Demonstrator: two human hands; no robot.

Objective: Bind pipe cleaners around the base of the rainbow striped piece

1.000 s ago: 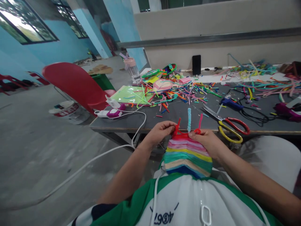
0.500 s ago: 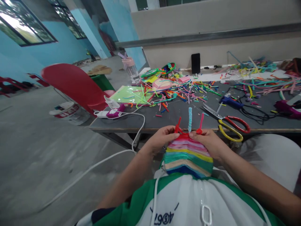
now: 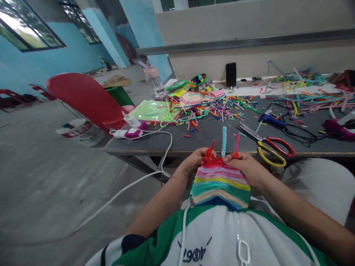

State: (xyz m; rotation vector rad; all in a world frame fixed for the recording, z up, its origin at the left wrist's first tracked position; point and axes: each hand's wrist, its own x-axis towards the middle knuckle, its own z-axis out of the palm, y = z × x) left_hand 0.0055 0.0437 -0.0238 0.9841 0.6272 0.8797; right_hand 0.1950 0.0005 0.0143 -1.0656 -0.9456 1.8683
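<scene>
A striped piece of rows of pipe cleaners (image 3: 222, 184) hangs in front of my shirt, red at the top, then pink, yellow, green, beige and blue. A fuzzy light blue stem (image 3: 224, 141) stands up from the middle of its top edge. At the top left corner, my left hand (image 3: 195, 160) is closed on a red pipe cleaner (image 3: 208, 155) with loose ends sticking up; its fingertips are partly hidden behind it. My right hand (image 3: 246, 166) pinches the top right corner, thumb in front, beside another upright red stem (image 3: 236, 144).
Scissors (image 3: 263, 142) with red and yellow handles lie at the table edge, near a blue glue gun (image 3: 273, 120). Pipe cleaner scraps (image 3: 219, 111) cover the table (image 3: 177, 142) behind. A purple power strip (image 3: 135, 131) trails a white cord. A red chair (image 3: 80, 96) stands left.
My left thumb has moved off the front of the striped piece, and the red stem at the left corner now leans and bends differently. My right hand keeps its pinch.
</scene>
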